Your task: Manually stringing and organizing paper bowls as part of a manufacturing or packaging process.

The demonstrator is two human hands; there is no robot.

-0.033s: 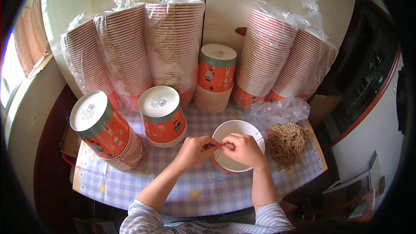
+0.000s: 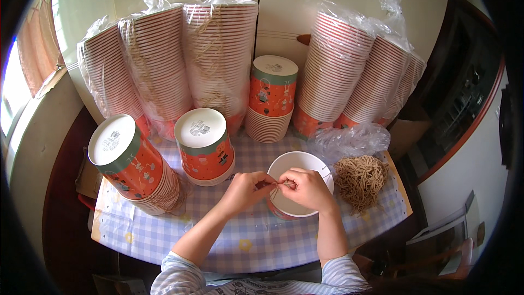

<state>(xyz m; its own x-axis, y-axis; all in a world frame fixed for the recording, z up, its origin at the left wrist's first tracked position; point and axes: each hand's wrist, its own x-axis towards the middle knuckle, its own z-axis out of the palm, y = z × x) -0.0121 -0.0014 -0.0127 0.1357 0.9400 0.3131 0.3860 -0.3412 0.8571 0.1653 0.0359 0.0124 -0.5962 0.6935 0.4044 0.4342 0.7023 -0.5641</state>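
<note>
A paper bucket (image 2: 290,160) with a white inside stands upright in front of me, mouth up. Above its near left rim, my left hand (image 2: 246,190) and my right hand (image 2: 307,188) meet fingertip to fingertip. Both are closed in a pinch on a thin tan cord (image 2: 274,191), part of which hangs against the bucket's rim. A short piece of cord also shows at the bucket's right rim. Just right of the bucket lies a tangled heap of tan cords (image 2: 360,183). How the cord runs between my fingers is too small to tell.
Upside-down stacks of orange buckets stand at the left (image 2: 136,164), left of centre (image 2: 205,155) and behind (image 2: 273,95). Tall plastic-wrapped stacks (image 2: 221,65) line the back. Crumpled clear plastic (image 2: 352,141) lies behind the cord heap. A checked cloth (image 2: 218,246) covers the table.
</note>
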